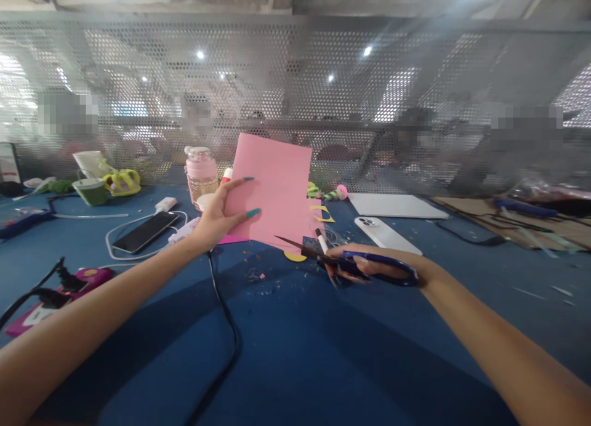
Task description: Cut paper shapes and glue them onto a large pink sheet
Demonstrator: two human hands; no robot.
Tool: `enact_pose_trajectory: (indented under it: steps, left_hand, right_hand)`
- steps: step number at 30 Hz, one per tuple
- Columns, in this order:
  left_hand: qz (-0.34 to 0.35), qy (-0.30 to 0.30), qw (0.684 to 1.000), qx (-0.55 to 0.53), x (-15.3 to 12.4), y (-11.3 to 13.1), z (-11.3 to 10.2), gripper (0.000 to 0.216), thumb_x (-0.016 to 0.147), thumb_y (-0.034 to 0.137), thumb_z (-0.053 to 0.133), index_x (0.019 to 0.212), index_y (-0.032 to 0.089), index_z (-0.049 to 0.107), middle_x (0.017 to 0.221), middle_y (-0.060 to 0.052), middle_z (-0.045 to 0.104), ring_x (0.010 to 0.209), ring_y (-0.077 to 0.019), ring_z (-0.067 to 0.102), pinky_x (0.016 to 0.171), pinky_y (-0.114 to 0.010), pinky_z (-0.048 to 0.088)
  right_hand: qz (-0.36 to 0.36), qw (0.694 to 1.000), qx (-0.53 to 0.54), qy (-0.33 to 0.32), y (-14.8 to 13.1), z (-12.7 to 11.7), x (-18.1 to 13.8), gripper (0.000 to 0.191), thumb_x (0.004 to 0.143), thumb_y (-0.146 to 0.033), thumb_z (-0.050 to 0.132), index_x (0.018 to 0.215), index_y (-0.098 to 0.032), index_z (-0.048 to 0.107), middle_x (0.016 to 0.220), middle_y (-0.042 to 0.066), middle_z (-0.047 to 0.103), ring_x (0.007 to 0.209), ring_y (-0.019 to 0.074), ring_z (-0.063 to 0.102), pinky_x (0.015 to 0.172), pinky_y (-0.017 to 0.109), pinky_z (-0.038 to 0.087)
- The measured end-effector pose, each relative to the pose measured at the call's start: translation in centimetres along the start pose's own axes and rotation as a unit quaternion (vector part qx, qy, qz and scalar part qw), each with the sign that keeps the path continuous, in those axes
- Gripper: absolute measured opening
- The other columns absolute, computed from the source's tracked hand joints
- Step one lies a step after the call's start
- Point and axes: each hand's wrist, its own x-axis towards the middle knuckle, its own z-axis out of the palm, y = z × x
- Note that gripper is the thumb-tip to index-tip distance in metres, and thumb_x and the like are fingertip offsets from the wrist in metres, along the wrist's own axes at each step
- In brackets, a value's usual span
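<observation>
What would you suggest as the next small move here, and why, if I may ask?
Perhaps line up the scissors with the lower edge of the pink sheet: the left hand holds the sheet raised, and the right hand points the scissors toward that edge, though contact is unclear.

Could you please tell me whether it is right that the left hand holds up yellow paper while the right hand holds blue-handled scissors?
Not quite: the head view shows that the paper in the left hand is pink, not yellow. The right hand does hold blue-handled scissors.
</observation>
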Motion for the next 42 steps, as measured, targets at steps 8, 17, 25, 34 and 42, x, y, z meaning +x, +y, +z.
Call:
enact_pose_trajectory:
  steps: [8,17,25,34,42]
  left_hand:
    - [0.004,-0.006,1.000,0.008,-0.04,-0.29,-0.09,0.056,0.069,0.026,0.070,0.120,0.027,0.047,0.131,-0.004,0.049,0.124,-0.0259,0.041,0.104,-0.042,0.038]
    - [-0.001,-0.010,1.000,-0.023,-0.06,-0.21,-0.07,0.058,0.069,0.023,0.070,0.121,0.025,0.046,0.132,-0.004,0.047,0.126,-0.0237,0.040,0.105,-0.039,0.037]
    - [0.006,-0.020,0.999,-0.036,-0.08,-0.10,-0.08,0.057,0.070,0.022,0.069,0.122,0.025,0.045,0.134,-0.005,0.046,0.127,-0.0239,0.039,0.105,-0.040,0.038]
    - [0.010,-0.025,0.999,-0.022,-0.03,-0.21,-0.07,0.058,0.071,0.023,0.069,0.123,0.025,0.044,0.134,-0.005,0.046,0.127,-0.0239,0.039,0.105,-0.040,0.038]
    - [0.012,-0.030,0.999,-0.016,0.00,-0.13,-0.04,0.058,0.071,0.023,0.068,0.124,0.025,0.044,0.134,-0.005,0.046,0.127,-0.0244,0.039,0.104,-0.040,0.039]
  right_hand:
    - [0.015,1.000,-0.006,0.008,-0.35,0.14,-0.10,0.068,0.069,-0.080,0.033,0.086,-0.016,0.047,0.067,0.001,0.046,0.052,0.0118,0.033,0.053,0.031,0.030]
    - [0.006,0.999,-0.040,-0.008,-0.21,-0.23,0.03,0.069,0.070,-0.080,0.031,0.083,-0.014,0.049,0.060,-0.002,0.042,0.050,0.0117,0.035,0.053,0.031,0.032]
    - [0.018,0.999,-0.035,-0.007,-0.81,-0.10,-0.09,0.067,0.068,-0.080,0.033,0.081,-0.016,0.049,0.058,-0.003,0.040,0.048,0.0103,0.032,0.048,0.029,0.028]
    - [0.043,0.998,-0.050,-0.008,-0.84,-0.16,0.09,0.069,0.066,-0.081,0.033,0.078,-0.015,0.049,0.060,-0.001,0.042,0.048,0.0104,0.034,0.048,0.030,0.028]
    - [0.022,0.998,-0.060,-0.013,-0.72,-0.14,-0.25,0.065,0.075,-0.077,0.027,0.080,-0.015,0.048,0.061,-0.001,0.042,0.052,0.0114,0.035,0.053,0.029,0.030]
